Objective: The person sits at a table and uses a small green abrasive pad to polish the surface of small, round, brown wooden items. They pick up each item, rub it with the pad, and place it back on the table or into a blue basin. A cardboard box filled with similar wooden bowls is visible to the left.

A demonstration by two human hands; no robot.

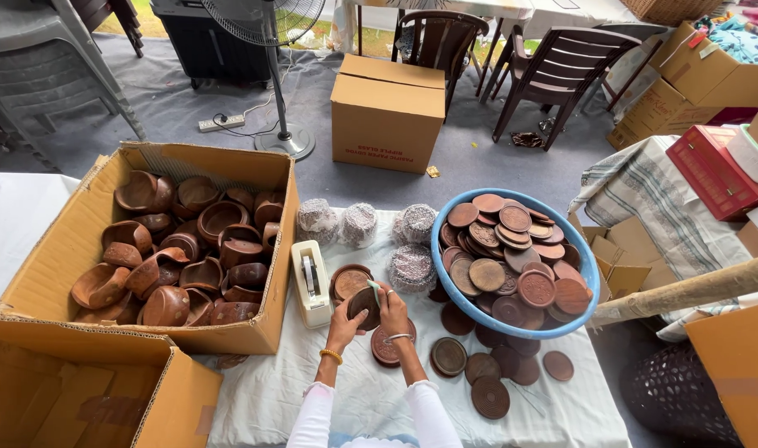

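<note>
Hands, left point(343, 323) & right point(393, 311), clasped a round brown clay lid point(363, 302) btwn them. White tape dispenser point(310, 283) just left; blue plastic basin point(590, 278) w/ lids right; cardboard box point(80, 224) of clay bowls farther left.

A cardboard box point(72, 249) of clay bowls, a blue basin point(590, 278) of lids, a tape dispenser point(310, 284), a standing fan point(271, 50).

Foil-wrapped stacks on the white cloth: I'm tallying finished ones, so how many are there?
4 foil-wrapped stacks: three in a row at the cloth's far edge, one nearer beside the blue basin. The basin may hide others.
</note>
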